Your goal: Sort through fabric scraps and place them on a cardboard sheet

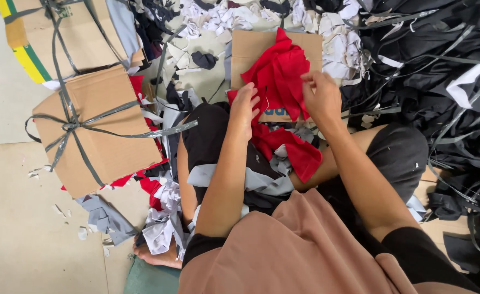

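Sorting looked well under way: red cloth pieces [279,76] were stacked on a cardboard sheet [245,46] in front of the person's knees, while heaps of black scraps [430,60] and white scraps [332,32] lay unsorted around. Left hand [243,106] rested half-curled on the stack's near edge. Right hand [320,95] pinched the top red piece between closed fingers.
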